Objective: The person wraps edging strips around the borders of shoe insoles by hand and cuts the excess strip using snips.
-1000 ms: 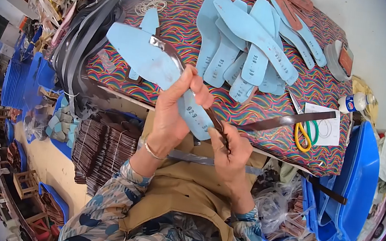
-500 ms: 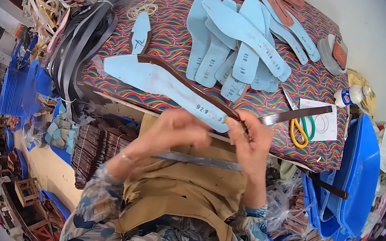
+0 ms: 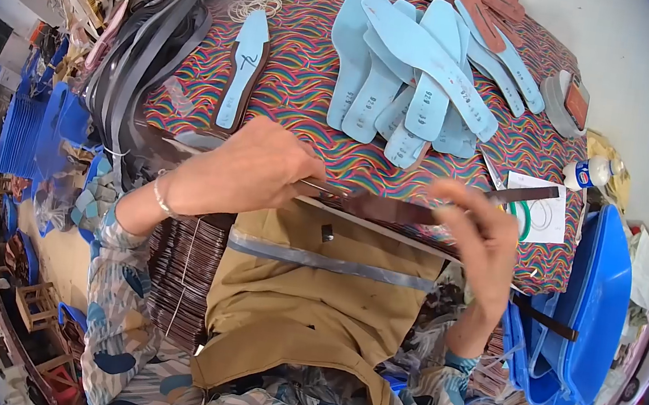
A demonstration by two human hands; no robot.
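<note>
My left hand [image 3: 252,164] is closed on a sole piece, turned nearly edge-on and mostly hidden; its pale front [image 3: 200,139] shows left of the hand. A dark brown strip [image 3: 405,212] runs from it toward my right hand [image 3: 482,236], whose curved fingers are blurred at the strip, so their grip is unclear. The strip's far end [image 3: 530,195] lies over white paper [image 3: 553,224]. Beyond my left hand lies a blue insole edged in brown [image 3: 237,80]. Several light blue insoles [image 3: 427,105] are piled on the patterned table [image 3: 302,60].
Black strips [image 3: 145,40] hang in a bundle at the table's left. Scissors with a green handle [image 3: 524,221], a white bottle [image 3: 591,173] and a grey block [image 3: 554,106] are at the right. Blue bins [image 3: 593,312] stand beside the table; bundled brown pieces [image 3: 183,282] are below it.
The sole piece has turned from face-up to nearly edge-on. My left hand, free half a second ago, has moved up-left and taken hold of it. My right hand has shifted right along the strip.
</note>
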